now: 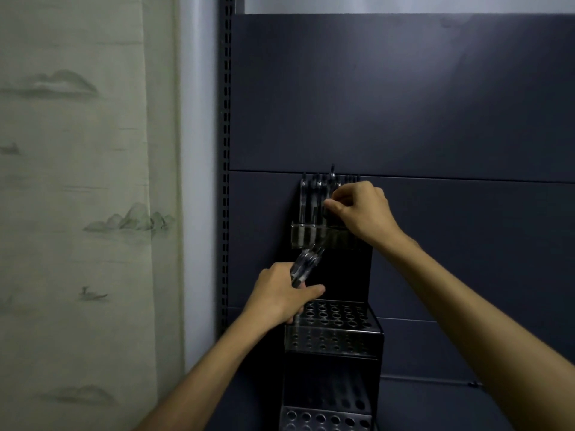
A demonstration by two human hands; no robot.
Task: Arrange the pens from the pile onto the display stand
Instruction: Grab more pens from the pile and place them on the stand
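A black tiered display stand (334, 339) with rows of round holes stands against a dark panel. Several clear pens (308, 203) stand upright in its top tier. My right hand (357, 211) pinches one pen (331, 181) that stands a little higher than the others in the top tier. My left hand (281, 295) grips a bundle of clear pens (306, 262), held in front of the stand between the top and middle tiers. The middle and bottom tiers show open holes.
A dark blue back panel (404, 104) with a slotted upright rail (226, 150) fills the right side. A pale curtain (77, 197) with a faint landscape print hangs on the left.
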